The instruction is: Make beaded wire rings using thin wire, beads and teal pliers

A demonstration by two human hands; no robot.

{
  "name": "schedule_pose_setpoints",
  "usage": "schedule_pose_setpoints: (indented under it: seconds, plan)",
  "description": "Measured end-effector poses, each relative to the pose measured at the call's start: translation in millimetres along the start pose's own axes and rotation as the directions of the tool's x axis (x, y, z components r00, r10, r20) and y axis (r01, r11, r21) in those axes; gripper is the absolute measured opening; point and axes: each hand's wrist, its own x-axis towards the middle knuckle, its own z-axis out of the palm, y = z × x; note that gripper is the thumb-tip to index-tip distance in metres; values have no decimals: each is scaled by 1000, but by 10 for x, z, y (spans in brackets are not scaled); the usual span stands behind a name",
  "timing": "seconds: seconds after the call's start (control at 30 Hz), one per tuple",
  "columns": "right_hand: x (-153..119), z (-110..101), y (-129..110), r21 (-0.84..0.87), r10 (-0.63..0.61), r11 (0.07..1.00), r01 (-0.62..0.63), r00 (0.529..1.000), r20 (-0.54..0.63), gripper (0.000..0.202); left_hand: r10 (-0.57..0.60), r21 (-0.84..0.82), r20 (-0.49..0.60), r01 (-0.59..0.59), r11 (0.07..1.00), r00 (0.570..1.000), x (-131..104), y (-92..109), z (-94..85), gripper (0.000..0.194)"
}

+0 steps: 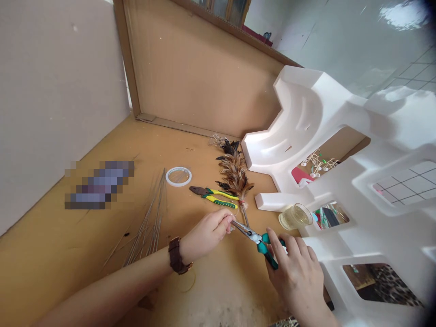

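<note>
My right hand (296, 268) is wrapped around the green handles of a pair of needle-nose pliers (250, 234). The pliers' slim jaws reach left to the fingertips of my left hand (218, 225), which is closed in a pinch. Whatever lies between those fingers is too small and hidden to name. Just beyond, a feather duster (235, 170) with brown and black feathers lies on the table, its thin handle passing behind the pliers. Beside it rests a second pair of pliers (218, 198) with yellow-green grips.
Thin wires (150, 222) lie in a loose bundle on the table (204, 281), near a white ring (179, 176). A glass cup (295, 217) of pale liquid stands by a white foam piece (327, 109) on the right. Cardboard walls (204, 68) rise behind; a blurred item (102, 185) lies left.
</note>
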Motion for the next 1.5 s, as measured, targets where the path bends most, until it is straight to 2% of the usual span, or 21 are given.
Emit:
schedule_pose_setpoints:
  seconds: [0.17,0.3,0.43,0.57,0.77,1.0,1.23,1.5]
  plan:
    - [-4,-10,33,32,-13,999,14,1000,-8,31,14,-75,28,-12,997,1000,9,-14,-15,30]
    - [-5,-14,70,68,7,998,-7,1000,-5,29,20,-118,77,-11,993,997,8,41,-51,23]
    - [-12,-11,116,100,30,995,-29,1000,-8,30,49,-62,64,-45,997,997,13,65,-55,17]
    - [-7,-23,119,115,39,993,-37,999,-15,32,53,-11,19,-53,999,998,3,60,-31,19]
    - [14,-42,64,106,46,993,-47,999,16,35,41,-80,-22,-43,996,999,-17,77,-4,19]
    - [-9,-46,38,55,44,998,-42,999,-27,34,17,-237,-24,-23,971,1000,-7,34,29,15]
    - [-5,-78,46,27,15,1000,-14,999,-46,33,-32,-364,42,45,930,999,23,-32,52,18]
    - [34,-132,101,23,-35,999,37,998,-56,32,-86,-425,43,96,900,995,41,-22,45,18]
